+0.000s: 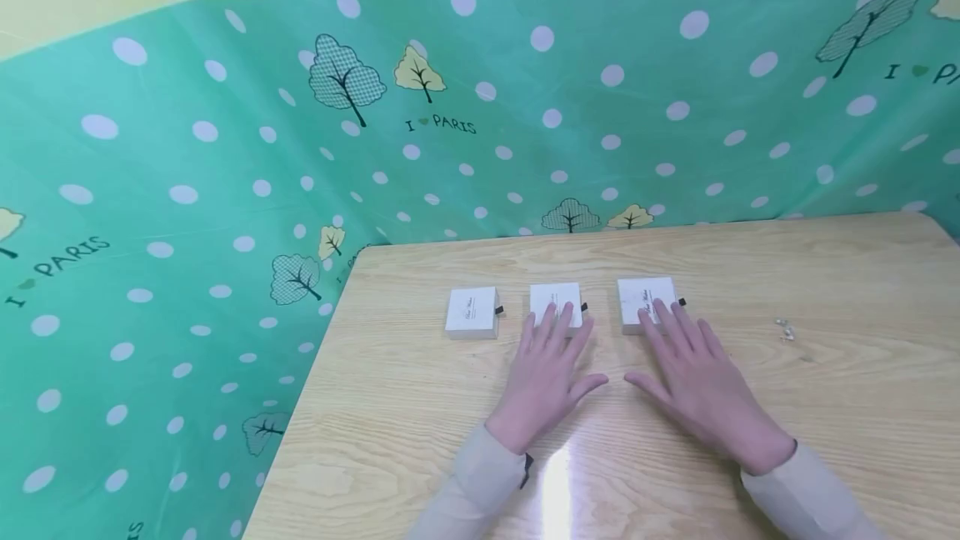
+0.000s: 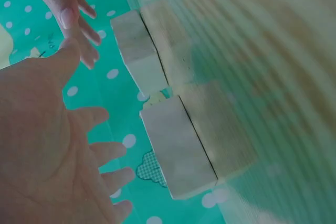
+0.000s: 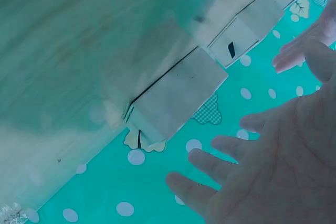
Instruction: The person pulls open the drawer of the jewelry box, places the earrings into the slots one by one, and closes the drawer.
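Three small white boxes stand in a row on the wooden table: a left box (image 1: 471, 312), a middle box (image 1: 553, 297) and a right box (image 1: 633, 297). Each has a short black tab on its right side. My left hand (image 1: 542, 377), fingers spread and straight, is in front of the middle box and hides part of its top in the head view. Likewise spread, my right hand (image 1: 697, 382) overlaps the right box's lower corner. Both wrist views show the palms (image 2: 42, 145) apart from the boxes, holding nothing.
A little cluster of shiny silvery pieces (image 1: 785, 329) lies on the table (image 1: 862, 290) to the right of the boxes. Behind the table's far edge hangs a green dotted cloth (image 1: 510, 115) printed with trees. Light glares off the tabletop between the forearms.
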`<act>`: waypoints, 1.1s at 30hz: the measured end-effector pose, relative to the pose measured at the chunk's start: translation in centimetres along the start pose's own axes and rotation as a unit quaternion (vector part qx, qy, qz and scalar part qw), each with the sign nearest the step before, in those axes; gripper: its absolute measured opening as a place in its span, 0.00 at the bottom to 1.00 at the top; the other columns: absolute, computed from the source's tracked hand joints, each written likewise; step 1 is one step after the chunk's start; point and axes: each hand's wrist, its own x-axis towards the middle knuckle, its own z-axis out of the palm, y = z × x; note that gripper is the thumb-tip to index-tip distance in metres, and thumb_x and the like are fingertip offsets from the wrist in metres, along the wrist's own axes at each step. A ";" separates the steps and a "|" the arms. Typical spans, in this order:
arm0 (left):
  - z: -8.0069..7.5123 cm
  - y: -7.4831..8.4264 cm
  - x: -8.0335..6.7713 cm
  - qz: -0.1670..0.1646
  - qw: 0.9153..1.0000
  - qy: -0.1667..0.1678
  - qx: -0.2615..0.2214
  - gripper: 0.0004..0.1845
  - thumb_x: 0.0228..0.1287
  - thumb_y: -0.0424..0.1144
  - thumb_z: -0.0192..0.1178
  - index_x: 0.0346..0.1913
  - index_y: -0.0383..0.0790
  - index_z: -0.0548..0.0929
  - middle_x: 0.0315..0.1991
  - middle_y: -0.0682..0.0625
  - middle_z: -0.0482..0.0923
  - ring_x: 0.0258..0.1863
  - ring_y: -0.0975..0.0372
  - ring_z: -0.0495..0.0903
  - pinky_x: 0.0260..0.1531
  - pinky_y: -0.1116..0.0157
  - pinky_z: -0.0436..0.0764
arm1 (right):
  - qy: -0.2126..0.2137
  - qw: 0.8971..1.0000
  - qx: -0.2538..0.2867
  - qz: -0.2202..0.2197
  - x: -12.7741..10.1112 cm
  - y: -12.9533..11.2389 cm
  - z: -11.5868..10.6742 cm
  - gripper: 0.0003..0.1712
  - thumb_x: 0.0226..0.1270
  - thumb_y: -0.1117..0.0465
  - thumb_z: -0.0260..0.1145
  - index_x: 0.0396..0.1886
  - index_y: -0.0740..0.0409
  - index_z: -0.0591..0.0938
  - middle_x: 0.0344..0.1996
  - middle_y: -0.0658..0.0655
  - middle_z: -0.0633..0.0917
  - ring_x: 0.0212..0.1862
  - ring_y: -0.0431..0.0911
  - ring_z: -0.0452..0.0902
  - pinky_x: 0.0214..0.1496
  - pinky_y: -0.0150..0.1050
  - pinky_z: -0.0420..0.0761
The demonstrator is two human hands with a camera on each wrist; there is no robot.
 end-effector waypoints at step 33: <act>0.1 1.8 6.2 0.041 0.999 -0.012 -0.020 0.41 0.70 0.62 0.53 0.79 0.50 0.52 0.78 0.45 0.54 0.75 0.52 0.58 0.74 0.53 0.57 | -0.022 1.000 0.012 0.004 3.3 2.8 -1.5 0.51 0.72 0.41 0.59 0.74 0.75 0.53 0.72 0.78 0.58 0.70 0.73 0.55 0.70 0.68 0.59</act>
